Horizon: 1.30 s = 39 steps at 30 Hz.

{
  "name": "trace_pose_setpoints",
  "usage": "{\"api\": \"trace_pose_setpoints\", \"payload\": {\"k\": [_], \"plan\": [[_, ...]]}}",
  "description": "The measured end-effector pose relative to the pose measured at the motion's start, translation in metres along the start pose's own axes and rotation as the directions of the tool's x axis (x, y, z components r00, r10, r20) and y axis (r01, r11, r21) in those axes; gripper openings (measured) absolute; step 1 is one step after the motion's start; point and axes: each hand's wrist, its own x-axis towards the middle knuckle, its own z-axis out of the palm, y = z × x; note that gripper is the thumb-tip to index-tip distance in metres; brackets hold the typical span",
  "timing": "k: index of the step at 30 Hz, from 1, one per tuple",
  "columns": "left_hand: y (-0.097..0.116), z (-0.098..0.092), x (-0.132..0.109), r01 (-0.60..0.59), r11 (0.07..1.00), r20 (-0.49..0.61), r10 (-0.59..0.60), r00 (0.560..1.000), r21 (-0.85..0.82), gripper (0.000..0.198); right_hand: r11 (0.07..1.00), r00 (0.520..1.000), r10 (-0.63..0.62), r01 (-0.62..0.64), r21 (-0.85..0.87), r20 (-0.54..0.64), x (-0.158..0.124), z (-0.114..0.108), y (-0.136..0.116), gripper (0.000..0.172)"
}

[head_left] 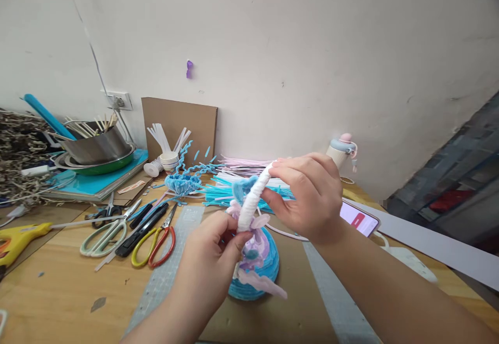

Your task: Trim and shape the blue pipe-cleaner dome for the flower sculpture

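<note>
A white ribbed piece (252, 202), shaped like a slightly curved fuzzy tube, slants upward between my hands. My left hand (213, 245) pinches its lower end between thumb and fingers. Up at the other end, the fingertips and thumb of my right hand (307, 193) close around it. Just behind and below stands a pipe-cleaner craft with a round blue base (273, 263) and lilac, petal-like parts (259, 281). A light blue fuzzy loop (241, 190) shows behind the white piece. Whether the white piece is joined to the craft I cannot tell.
Bundles of blue pipe cleaners (218, 194) lie behind my hands. Left are red-and-yellow scissors (161, 245), pale green scissors (103, 237), a black cutter (142, 232) and a yellow glue gun (23, 240). A phone (358, 218) and bottle (341, 149) are right; cardboard (273, 318) covers the mat.
</note>
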Motion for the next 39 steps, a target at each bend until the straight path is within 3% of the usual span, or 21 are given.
{"api": "trace_pose_setpoints", "payload": {"k": [14, 19, 23, 29, 39], "plan": [[0.005, -0.002, 0.001, -0.025, 0.996, 0.025, 0.023, 0.999, 0.088, 0.020, 0.986, 0.986, 0.168, -0.169, 0.013, 0.018, -0.008, 0.001, -0.020, 0.003], [0.003, -0.002, -0.001, -0.049, 0.994, 0.033, 0.046, 0.998, 0.098, 0.022, 0.977, 0.978, 0.207, -0.208, 0.049, 0.026, -0.007, 0.001, -0.021, 0.006], [0.004, -0.003, -0.001, -0.054, 0.995, 0.050, 0.050, 0.997, 0.080, 0.017, 0.989, 0.989, 0.146, -0.146, 0.032, -0.013, -0.002, -0.007, -0.014, 0.013], [0.005, -0.002, 0.001, -0.067, 0.993, 0.043, 0.063, 0.997, 0.094, 0.019, 0.996, 0.997, -0.068, 0.069, -0.055, 0.021, 0.002, -0.013, -0.008, 0.018], [0.009, -0.003, -0.001, -0.094, 0.990, 0.046, 0.090, 0.995, 0.105, 0.019, 0.965, 0.966, -0.250, 0.253, -0.063, 0.063, 0.000, -0.009, 0.002, 0.005]]}}
